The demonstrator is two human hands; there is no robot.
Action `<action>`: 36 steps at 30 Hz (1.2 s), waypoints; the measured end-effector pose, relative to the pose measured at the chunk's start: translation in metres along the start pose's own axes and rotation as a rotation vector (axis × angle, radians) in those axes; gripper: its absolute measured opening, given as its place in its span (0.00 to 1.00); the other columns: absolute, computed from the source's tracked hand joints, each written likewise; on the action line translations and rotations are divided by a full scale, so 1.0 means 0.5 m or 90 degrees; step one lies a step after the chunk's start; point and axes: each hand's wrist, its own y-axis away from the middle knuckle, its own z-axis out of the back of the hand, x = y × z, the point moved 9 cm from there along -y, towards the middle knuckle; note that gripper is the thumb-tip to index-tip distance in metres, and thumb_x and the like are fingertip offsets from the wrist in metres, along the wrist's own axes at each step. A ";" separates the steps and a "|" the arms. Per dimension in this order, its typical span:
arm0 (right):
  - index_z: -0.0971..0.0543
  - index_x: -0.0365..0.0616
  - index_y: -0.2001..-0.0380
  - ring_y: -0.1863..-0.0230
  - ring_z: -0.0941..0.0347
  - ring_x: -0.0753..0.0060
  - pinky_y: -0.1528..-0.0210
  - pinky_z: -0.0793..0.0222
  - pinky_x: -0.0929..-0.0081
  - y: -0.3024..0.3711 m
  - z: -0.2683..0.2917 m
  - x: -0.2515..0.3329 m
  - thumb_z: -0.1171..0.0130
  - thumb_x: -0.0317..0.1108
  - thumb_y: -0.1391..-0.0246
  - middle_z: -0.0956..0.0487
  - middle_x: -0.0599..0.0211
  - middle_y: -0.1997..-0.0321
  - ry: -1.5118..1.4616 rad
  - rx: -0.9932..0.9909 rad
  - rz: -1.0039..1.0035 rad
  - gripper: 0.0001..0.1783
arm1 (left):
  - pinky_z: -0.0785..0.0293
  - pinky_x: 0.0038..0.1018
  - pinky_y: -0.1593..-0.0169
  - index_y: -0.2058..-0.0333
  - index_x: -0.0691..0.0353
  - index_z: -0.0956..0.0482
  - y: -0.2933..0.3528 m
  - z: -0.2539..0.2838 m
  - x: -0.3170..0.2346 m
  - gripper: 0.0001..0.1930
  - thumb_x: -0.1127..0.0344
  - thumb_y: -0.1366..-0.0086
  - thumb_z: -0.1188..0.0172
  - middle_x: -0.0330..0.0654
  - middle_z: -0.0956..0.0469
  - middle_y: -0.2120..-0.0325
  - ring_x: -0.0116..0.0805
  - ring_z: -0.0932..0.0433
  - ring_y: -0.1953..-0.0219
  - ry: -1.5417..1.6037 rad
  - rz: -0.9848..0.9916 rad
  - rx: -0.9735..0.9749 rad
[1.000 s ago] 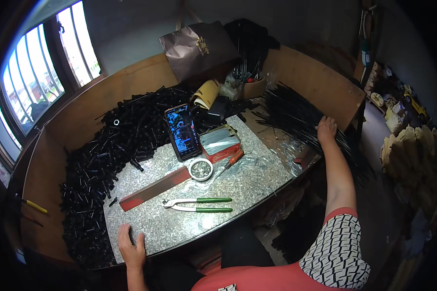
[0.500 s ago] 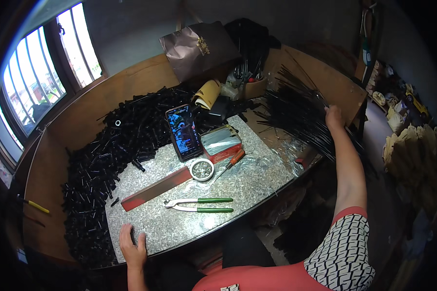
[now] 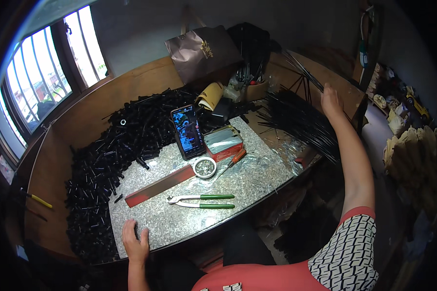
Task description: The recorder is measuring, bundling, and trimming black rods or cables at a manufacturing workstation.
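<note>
My right hand (image 3: 332, 100), arm stretched out to the far right, is closed on a few thin black rods (image 3: 306, 72). These slant up and away, above a loose pile of similar black rods (image 3: 296, 116). My left hand (image 3: 136, 242) lies at the near left edge of the speckled stone slab (image 3: 162, 218), fingers apart and holding nothing. Beyond it on the slab are green-handled pincers (image 3: 204, 201), a reddish bar (image 3: 158, 186), and a small round white dish (image 3: 204, 167) of tiny metal pieces. A screwdriver (image 3: 237, 157) with an orange handle lies to the right of the dish.
A phone (image 3: 187, 131) stands upright by a red box (image 3: 226, 145) of thin silvery strips. Short black tubular parts (image 3: 107, 165) are heaped along the left and back. A brown paper bag (image 3: 201, 53) stands at the back, against the wooden board (image 3: 53, 165) edging the bench.
My right hand has risen slightly, lifting a few rods apart from the pile. My left hand stays on the slab's edge. The whole view has shifted slightly.
</note>
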 end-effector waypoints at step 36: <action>0.27 0.43 0.78 0.81 0.40 0.88 0.81 0.43 0.83 0.486 0.226 0.705 0.55 0.53 0.35 0.31 0.78 0.83 -0.556 0.781 0.398 0.26 | 0.41 0.37 0.38 0.44 0.70 0.35 -0.084 0.248 -0.133 0.35 0.60 0.47 0.31 0.58 0.37 0.41 0.53 0.38 0.38 0.113 -0.057 -0.165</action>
